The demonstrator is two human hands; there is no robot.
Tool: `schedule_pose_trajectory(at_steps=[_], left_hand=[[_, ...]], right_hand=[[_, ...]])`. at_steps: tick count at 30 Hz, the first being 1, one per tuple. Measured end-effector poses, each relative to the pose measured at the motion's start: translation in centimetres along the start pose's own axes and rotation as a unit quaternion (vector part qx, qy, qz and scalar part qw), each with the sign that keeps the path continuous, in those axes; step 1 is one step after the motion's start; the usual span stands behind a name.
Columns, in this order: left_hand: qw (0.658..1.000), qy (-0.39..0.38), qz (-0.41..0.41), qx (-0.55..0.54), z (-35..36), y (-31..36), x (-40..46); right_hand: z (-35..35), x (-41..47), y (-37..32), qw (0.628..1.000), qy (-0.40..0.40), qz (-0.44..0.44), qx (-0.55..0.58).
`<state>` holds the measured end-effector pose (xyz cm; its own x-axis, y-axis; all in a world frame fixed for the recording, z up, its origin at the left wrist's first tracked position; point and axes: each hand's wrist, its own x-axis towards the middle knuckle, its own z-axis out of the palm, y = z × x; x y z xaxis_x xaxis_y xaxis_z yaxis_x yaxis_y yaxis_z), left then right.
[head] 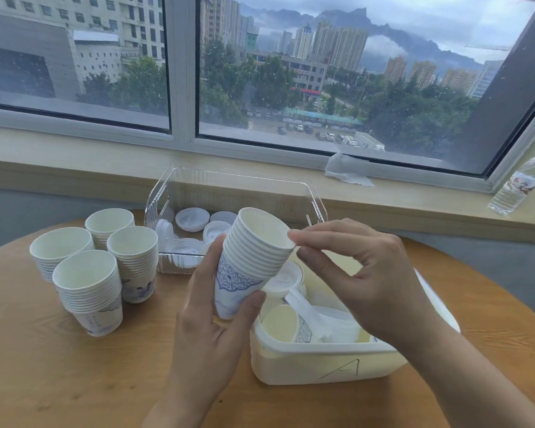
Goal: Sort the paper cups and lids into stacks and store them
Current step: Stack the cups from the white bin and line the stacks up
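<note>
A person holds a stack of paper cups above a round wooden table.

The left hand [212, 307] is wrapped around the held stack [250, 257], which is tilted to the right; the cups are white with a blue pattern on the lowest one, and many rims show close together. The right hand [362, 279] touches the top rim with thumb and forefinger pinched narrow. Four more cup stacks [105, 267] stand upright on the table [74, 381] to the left. Behind, a clear box [309, 193] holds white lids [188, 219]. Just below the hands, a white tub [322, 366] marked "A" contains loose cups [286, 324], one lying on its side, and lids.
</note>
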<state>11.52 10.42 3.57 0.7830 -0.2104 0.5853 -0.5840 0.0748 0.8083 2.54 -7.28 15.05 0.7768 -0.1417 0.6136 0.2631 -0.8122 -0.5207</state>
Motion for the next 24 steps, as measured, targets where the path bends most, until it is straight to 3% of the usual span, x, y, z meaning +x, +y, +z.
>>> schedule_pose_trajectory(at_steps=[6, 11, 13, 17, 24], left_hand=[[1.000, 0.004, 0.012, 0.011, 0.0, 0.1, -0.1], [1.000, 0.016, 0.023, 0.012, 0.1, 0.0, -0.2], [1.000, 0.016, 0.016, 0.009, 0.1, 0.0, -0.3], [1.000, 0.021, 0.018, 0.009, 0.1, 0.2, -0.2], [1.000, 0.015, 0.019, 0.018, 0.1, -0.1, -0.2]], right_hand=[[-1.1, -0.2, 0.9, 0.994, -0.083, 0.066, -0.030], [-0.8, -1.1, 3.0, 0.936, -0.301, 0.170, -0.072], [-0.3, -1.6, 3.5, 0.920, -0.342, 0.178, -0.072], [-0.5, -1.5, 4.0, 0.934, -0.298, 0.192, -0.043], [-1.8, -1.5, 5.5, 0.977, -0.119, 0.169, -0.061]])
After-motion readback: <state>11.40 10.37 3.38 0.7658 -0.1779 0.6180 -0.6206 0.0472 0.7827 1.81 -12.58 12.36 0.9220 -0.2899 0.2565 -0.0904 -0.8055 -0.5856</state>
